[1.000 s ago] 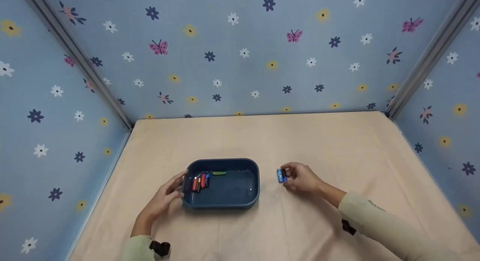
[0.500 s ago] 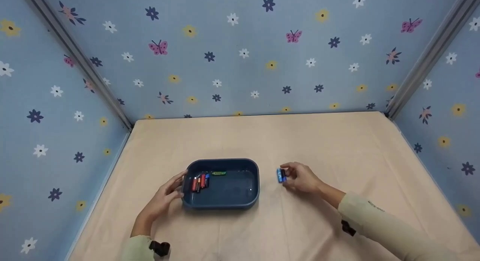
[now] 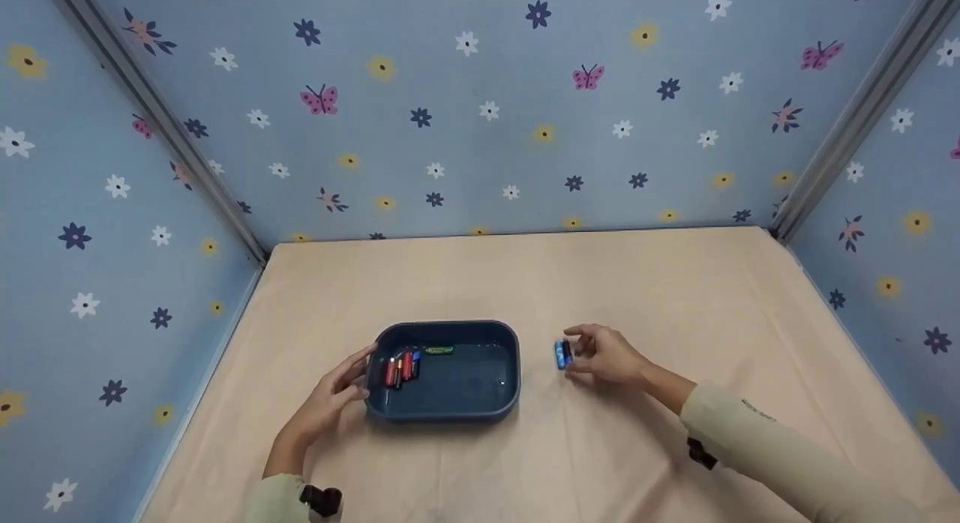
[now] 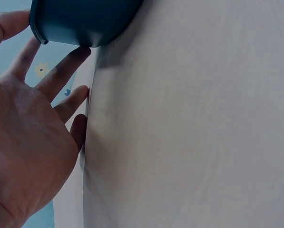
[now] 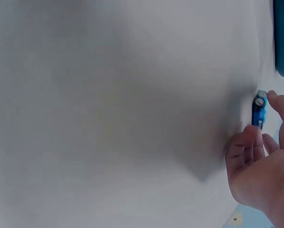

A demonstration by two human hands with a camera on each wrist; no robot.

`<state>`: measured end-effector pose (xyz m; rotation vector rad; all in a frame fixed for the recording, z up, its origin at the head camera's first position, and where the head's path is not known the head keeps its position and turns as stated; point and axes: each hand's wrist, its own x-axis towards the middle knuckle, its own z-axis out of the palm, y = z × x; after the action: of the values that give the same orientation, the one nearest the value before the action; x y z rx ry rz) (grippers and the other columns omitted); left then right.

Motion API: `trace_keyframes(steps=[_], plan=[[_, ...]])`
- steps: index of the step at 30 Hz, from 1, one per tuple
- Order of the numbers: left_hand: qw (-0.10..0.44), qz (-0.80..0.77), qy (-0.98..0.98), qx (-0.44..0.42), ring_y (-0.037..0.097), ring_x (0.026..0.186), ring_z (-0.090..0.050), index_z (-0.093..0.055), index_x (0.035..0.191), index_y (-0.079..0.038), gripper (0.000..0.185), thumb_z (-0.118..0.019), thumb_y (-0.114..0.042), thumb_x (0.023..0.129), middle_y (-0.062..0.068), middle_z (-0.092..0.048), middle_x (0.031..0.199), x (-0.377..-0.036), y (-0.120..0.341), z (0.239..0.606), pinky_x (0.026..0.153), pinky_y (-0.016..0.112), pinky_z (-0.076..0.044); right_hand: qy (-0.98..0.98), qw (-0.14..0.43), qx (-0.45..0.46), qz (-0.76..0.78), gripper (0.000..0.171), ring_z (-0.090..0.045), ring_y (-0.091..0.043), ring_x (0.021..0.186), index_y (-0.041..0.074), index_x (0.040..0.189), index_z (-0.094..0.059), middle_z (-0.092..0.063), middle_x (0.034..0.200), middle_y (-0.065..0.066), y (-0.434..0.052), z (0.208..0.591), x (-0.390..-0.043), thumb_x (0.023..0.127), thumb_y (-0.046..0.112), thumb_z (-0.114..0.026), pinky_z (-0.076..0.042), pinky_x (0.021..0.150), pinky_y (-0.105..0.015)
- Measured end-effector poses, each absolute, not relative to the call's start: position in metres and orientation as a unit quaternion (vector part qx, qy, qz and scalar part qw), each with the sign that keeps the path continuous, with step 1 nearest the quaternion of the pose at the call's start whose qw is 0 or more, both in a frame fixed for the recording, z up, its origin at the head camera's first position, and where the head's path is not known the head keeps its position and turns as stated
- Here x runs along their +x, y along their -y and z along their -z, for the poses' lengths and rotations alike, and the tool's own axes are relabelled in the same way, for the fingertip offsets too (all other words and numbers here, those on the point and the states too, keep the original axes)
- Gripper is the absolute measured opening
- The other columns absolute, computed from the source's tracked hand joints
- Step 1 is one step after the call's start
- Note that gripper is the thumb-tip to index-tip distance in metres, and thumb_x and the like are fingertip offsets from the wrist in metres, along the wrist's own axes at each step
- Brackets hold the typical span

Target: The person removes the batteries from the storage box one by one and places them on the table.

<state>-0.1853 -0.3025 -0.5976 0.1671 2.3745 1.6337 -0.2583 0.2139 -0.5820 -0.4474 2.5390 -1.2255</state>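
Note:
My left hand (image 3: 334, 392) rests straight fingers against the left end of a dark blue bin (image 3: 450, 416); the left wrist view shows fingertips at its wall. Several batteries, mostly red and black (image 3: 400, 369), lie inside by the left wall, with a green battery (image 3: 439, 350) along the back. Right of the bin, a light blue battery (image 3: 559, 355) lies on the cloth beside a black-and-blue battery (image 3: 568, 350). My right hand (image 3: 609, 356) has thumb and index finger spread around the black-and-blue one, fingertips close to its ends. The other right fingers are bent.
A beige cloth (image 3: 637, 275) covers the table. Blue flowered panels (image 3: 480, 133) enclose its back and sides, with grey posts (image 3: 847, 118) at the corners. Each sleeve carries a small black camera (image 3: 321, 500).
The right thumb and index finger have spread slightly, and more of the black-and-blue battery shows. The left hand, bin and batteries keep their places; the head view has shifted a little.

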Motion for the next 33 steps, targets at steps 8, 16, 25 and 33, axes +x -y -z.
trace_keyframes(steps=[8, 16, 25, 33], plan=[[0.126, -0.559, -0.818, 0.052, 0.053, 0.17, -0.035, -0.037, 0.178, -0.02, 0.076, -0.058, -0.006, 0.106, 0.02, -0.032, 0.186, -0.183, 0.303, 0.598, 0.135, 0.07, -0.032, -0.887, 0.126, -0.156, 0.417, 0.065, -0.056, -0.015, 0.083, -0.007, 0.154, -0.062, -0.071, 0.112, -0.021, -0.216, 0.557, -0.274, 0.096, 0.011, -0.086, -0.046, 0.072, -0.022], [0.13, -0.563, -0.814, 0.054, 0.052, 0.172, -0.033, -0.037, 0.178, -0.021, 0.076, -0.057, -0.005, 0.106, 0.019, -0.031, 0.187, -0.185, 0.302, 0.598, 0.136, 0.069, -0.031, -0.895, 0.112, -0.144, 0.406, 0.058, -0.057, -0.016, 0.086, -0.004, 0.152, -0.065, -0.071, 0.117, -0.021, -0.221, 0.559, -0.293, 0.1, 0.016, -0.083, -0.048, 0.074, -0.025], [0.127, -0.567, -0.812, 0.056, 0.054, 0.17, -0.036, -0.037, 0.178, -0.019, 0.076, -0.057, -0.003, 0.106, 0.023, -0.033, 0.185, -0.187, 0.301, 0.597, 0.135, 0.069, -0.035, -0.892, 0.118, -0.192, 0.391, 0.06, -0.06, -0.019, 0.092, 0.003, 0.158, -0.063, -0.069, 0.131, -0.025, -0.216, 0.559, -0.31, 0.102, 0.018, -0.08, -0.051, 0.082, -0.032], [0.126, -0.566, -0.813, 0.052, 0.052, 0.169, -0.038, -0.039, 0.177, -0.022, 0.076, -0.058, -0.004, 0.105, 0.022, -0.036, 0.184, -0.186, 0.301, 0.598, 0.134, 0.068, -0.036, -0.884, 0.146, -0.226, 0.381, 0.068, -0.071, -0.031, 0.108, 0.007, 0.163, -0.058, -0.07, 0.142, -0.025, -0.194, 0.551, -0.319, 0.1, 0.02, -0.082, -0.059, 0.092, -0.04]])
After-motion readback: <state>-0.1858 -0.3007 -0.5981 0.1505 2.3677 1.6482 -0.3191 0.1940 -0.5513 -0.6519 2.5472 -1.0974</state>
